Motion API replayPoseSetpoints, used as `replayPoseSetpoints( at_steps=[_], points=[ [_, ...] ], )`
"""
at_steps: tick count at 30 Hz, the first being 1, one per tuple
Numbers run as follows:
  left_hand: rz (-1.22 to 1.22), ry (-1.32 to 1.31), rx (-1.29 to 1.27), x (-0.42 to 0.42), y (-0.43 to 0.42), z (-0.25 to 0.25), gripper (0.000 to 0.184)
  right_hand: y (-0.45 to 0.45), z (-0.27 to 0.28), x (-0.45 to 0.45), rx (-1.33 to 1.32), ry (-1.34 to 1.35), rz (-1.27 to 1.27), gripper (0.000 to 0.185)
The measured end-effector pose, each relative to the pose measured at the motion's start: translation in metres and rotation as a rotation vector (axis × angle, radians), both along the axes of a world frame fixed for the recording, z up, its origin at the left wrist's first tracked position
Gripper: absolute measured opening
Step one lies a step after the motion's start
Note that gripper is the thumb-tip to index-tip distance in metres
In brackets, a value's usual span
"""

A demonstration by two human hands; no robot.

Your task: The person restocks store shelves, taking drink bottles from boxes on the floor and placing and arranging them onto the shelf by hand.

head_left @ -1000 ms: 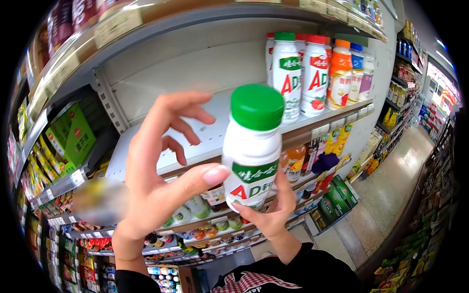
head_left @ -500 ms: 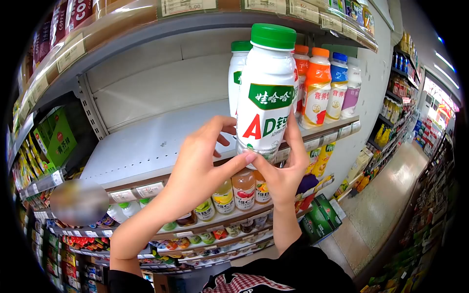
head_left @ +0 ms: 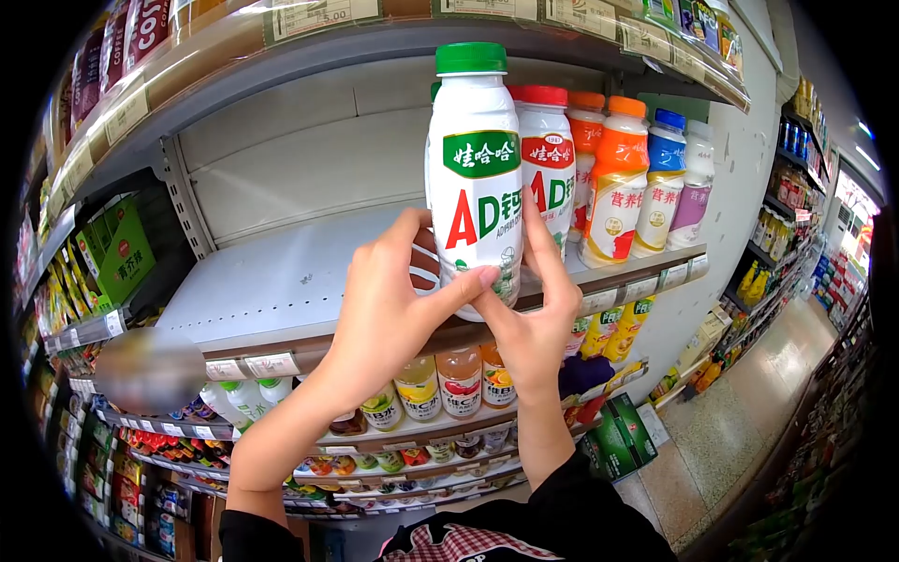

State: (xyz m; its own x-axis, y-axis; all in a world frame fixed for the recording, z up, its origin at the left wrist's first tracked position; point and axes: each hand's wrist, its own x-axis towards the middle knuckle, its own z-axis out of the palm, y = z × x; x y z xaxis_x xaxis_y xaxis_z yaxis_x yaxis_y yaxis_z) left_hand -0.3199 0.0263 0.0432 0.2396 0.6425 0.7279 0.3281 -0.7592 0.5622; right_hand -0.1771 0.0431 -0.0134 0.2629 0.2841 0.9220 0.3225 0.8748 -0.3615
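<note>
A white bottle with a green cap and green label stands upright at the front edge of the shelf, with both hands around its lower part. My left hand grips it from the left, thumb across the front. From the right, my right hand holds it, the two thumbs nearly meeting. Just right of the bottle is a white bottle with a red cap. A green cap behind the held bottle is mostly hidden.
Orange-capped, blue-capped and purple-labelled bottles line the shelf's right end. An upper shelf edge overhangs. Drinks fill the shelf below. A green carton lies on the floor beside the aisle.
My left hand has closed in on the bottle from the left. Both hands have brought it upright to the shelf's front edge, beside the red-capped bottle.
</note>
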Motion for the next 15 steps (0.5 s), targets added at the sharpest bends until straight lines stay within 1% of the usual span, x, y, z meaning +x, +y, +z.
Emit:
replayPoseSetpoints(
  at_steps=[8,13,15],
  points=[
    [-0.001,0.058,-0.012,-0.007,0.016,0.007,0.040,0.018,0.002,-0.009,-0.010,0.013,0.040,0.074],
    [-0.012,0.084,-0.012,-0.011,0.027,0.008,0.037,0.030,0.003,-0.014,0.014,-0.008,-0.050,0.073],
    [-0.013,0.097,-0.011,-0.012,0.032,0.008,0.037,0.029,0.004,-0.016,-0.004,-0.032,-0.094,0.076]
  ],
)
